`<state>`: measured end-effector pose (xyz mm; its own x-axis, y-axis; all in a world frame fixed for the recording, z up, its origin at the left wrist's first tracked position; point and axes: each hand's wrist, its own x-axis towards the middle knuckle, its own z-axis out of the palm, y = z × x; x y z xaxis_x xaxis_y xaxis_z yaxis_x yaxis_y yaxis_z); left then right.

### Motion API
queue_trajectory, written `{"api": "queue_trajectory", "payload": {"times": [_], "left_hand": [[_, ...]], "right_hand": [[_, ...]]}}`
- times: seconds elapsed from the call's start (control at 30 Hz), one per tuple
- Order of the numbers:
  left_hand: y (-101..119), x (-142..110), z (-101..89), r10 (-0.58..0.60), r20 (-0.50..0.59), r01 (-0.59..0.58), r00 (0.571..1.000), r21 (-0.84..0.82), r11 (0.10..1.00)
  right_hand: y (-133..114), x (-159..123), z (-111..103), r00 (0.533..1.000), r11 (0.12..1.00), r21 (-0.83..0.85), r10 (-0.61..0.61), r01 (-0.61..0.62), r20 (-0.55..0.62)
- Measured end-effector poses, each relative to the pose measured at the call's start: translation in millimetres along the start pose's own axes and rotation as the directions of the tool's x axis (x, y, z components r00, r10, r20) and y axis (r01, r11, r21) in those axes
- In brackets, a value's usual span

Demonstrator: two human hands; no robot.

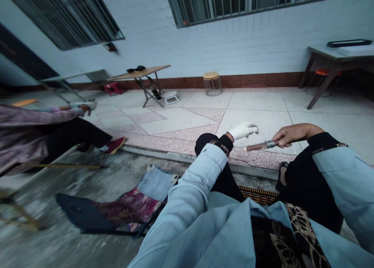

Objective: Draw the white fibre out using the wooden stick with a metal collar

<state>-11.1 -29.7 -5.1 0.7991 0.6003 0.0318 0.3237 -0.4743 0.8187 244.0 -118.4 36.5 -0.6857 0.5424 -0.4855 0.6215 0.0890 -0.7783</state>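
My left hand (244,130) wears a white knitted glove and is held out over my knee. Its fingers reach forward, slightly curled, and nothing shows in them. My right hand (288,136) is bare, with its fingers closed around the grey, wrapped-looking end of a short brown stick (258,146). The stick points left toward the gloved hand, with a gap between them. Its exact kind is unclear. Below the hands, a thin dark line runs across the speckled floor edge.
A folding chair (125,205) with patterned cloth lies low at left. Another person (52,131) sits beyond it, legs stretched out. A raised tiled floor (189,119) lies ahead, with a wooden-topped stool (211,76), a folding table (157,69) and a desk (318,55) near the wall.
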Motion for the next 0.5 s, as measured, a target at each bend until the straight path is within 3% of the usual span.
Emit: {"api": "queue_trajectory", "payload": {"times": [0.07,0.1,0.2,0.3,0.37,0.4,0.47,0.5], "left_hand": [[0.1,0.2,7.4,0.010,0.019,-0.008,1.000,-0.094,0.996],[0.9,-0.3,11.6,0.022,0.048,-0.015,0.999,-0.143,0.990],[3.2,-2.4,22.8,0.043,0.173,-0.001,0.984,-0.235,0.972],[4.3,-4.8,28.5,0.037,0.233,0.029,0.972,-0.272,0.962],[5.4,-6.5,29.1,0.052,0.261,0.028,0.964,-0.292,0.956],[6.3,-7.3,28.5,0.054,0.279,0.031,0.959,-0.291,0.956],[8.6,-8.7,25.7,0.040,0.303,0.042,0.952,-0.260,0.965],[9.7,-9.1,23.3,0.028,0.298,0.044,0.954,-0.234,0.971]], "right_hand": [[-13.1,-5.3,2.3,0.970,0.983,0.091,-0.141,0.161,-0.197],[-17.9,-6.7,2.3,0.933,0.968,0.122,-0.173,0.221,-0.317],[-20.7,-3.5,-2.0,0.757,0.912,0.207,-0.150,0.355,-0.636],[-7.5,5.7,-13.1,0.565,0.893,0.241,-0.018,0.379,-0.825],[5.2,8.5,-23.2,0.418,0.940,0.200,0.070,0.276,-0.906],[11.5,8.3,-28.2,0.338,0.972,0.168,0.104,0.166,-0.935],[22.6,5.4,-36.4,0.215,0.980,0.081,0.120,-0.182,-0.969],[27.1,3.7,-38.7,0.197,0.932,0.031,0.109,-0.362,-0.974]]}}
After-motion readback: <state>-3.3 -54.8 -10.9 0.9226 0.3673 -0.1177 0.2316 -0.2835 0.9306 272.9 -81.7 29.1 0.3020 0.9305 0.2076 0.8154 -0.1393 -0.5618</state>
